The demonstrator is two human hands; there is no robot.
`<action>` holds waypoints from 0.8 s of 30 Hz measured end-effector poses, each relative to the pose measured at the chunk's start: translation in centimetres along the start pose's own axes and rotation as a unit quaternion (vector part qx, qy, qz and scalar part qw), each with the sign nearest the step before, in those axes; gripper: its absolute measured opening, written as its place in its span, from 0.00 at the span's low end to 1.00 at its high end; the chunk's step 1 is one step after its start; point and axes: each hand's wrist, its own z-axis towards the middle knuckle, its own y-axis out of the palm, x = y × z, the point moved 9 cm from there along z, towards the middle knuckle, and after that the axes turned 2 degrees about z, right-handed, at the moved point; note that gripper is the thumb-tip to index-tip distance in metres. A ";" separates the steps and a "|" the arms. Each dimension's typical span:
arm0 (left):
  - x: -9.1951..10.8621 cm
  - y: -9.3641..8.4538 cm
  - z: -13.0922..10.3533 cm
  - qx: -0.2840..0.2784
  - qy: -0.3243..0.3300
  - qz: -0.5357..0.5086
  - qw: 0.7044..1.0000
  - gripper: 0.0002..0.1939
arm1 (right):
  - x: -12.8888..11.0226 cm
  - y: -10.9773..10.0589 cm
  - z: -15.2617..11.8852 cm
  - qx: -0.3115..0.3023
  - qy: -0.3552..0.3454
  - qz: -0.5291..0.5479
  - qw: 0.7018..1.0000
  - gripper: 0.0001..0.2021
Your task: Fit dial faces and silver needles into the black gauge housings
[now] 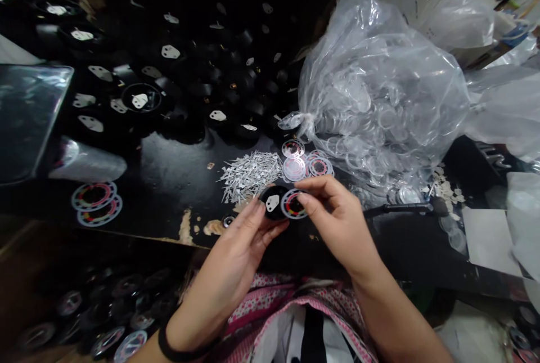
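My left hand (248, 228) is closed around a round black housing (276, 211) with a pale, holed metal plate (272, 202) in its face. Between the thumb and fingers of my right hand (333, 211) is a printed dial disc (291, 205) with coloured rings. The disc is held at the right edge of the housing, partly overlapping it; whether they touch I cannot tell. Just beyond my hands lies a heap of small white pointers (251, 174). Several more dial discs (294, 167) lie beside that heap, to its right.
A large clear bag (379, 87) of transparent round covers stands at the right. Many black housings (141, 98) with pale plates fill the back left. Two dial discs (99, 211) lie near a plastic-wrapped roll (88, 160). A black-handled tool (405, 207) lies at right, near white paper (491, 239).
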 end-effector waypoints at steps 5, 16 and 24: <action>0.0 -0.2 -0.4 0.006 0.007 0.052 0.999 0.14 | -0.9 2.0 0.2 -0.021 -0.025 -0.074 0.997 0.02; -0.6 -1.1 -0.3 -0.053 0.059 0.182 0.980 0.17 | 1.7 2.2 -0.7 -0.086 0.074 -0.036 0.993 0.06; 1.8 -3.8 -1.6 0.008 0.107 0.259 0.960 0.15 | 0.8 4.4 -0.8 -0.149 -0.010 -0.116 0.982 0.06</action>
